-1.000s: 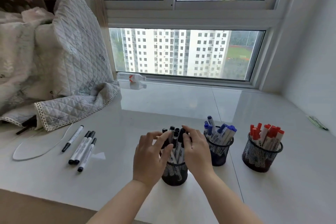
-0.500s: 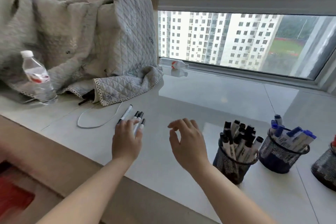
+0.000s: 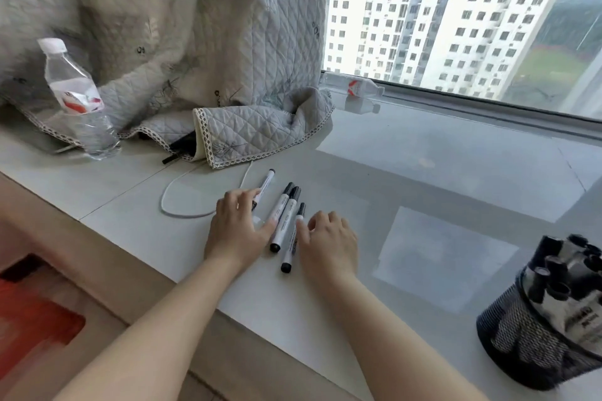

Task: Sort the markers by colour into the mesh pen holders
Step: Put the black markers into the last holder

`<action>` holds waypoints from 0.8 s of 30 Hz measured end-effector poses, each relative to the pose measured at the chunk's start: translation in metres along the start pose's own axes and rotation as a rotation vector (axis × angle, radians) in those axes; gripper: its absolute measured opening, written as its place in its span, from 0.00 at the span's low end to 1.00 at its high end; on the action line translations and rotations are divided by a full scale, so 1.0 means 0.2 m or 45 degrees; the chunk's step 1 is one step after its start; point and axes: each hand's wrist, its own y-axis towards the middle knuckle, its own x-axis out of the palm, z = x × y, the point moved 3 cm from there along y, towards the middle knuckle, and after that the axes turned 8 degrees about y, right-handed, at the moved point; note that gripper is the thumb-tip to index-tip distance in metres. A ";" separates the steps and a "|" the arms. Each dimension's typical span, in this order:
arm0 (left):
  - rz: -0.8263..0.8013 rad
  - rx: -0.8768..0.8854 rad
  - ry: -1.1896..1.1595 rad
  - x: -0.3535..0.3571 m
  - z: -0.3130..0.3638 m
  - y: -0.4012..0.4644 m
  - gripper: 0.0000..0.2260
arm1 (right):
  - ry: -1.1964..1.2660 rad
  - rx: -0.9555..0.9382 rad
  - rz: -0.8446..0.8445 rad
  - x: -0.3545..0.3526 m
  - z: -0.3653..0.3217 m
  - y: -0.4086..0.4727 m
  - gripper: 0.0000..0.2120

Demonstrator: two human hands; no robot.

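four black-capped markers (image 3: pixel 282 215) lie loose on the white sill (image 3: pixel 423 172), near its front edge, all pointing away and slightly to the right. three lie side by side, touching or nearly so; the fourth marker (image 3: pixel 264 184) lies apart to their left. the left hand (image 3: pixel 236 227) rests palm down over the near end of that fourth marker, fingers bent, thumb stretched toward the group of three; whether it actually pinches the marker i cannot tell. the right hand (image 3: pixel 329 242) lies just right of the three, fingers loosely curled and apart, fingertips touching the nearest one. a mesh holder (image 3: pixel 534 335) full of black markers stands well apart at the right edge. a white cable (image 3: pixel 182 192) loops behind the left hand. further back are a quilted cloth (image 3: pixel 228 75), an upright water bottle (image 3: pixel 76 98) and a second bottle (image 3: pixel 353 88) lying by the window.
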 end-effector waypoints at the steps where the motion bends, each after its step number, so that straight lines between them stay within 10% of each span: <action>1: -0.005 0.006 -0.009 0.01 0.00 0.02 0.26 | -0.015 0.002 0.007 0.01 -0.01 0.02 0.19; 24: -0.021 -0.105 0.236 0.09 0.06 0.23 0.15 | -0.182 0.147 -0.471 -0.05 -0.07 0.10 0.22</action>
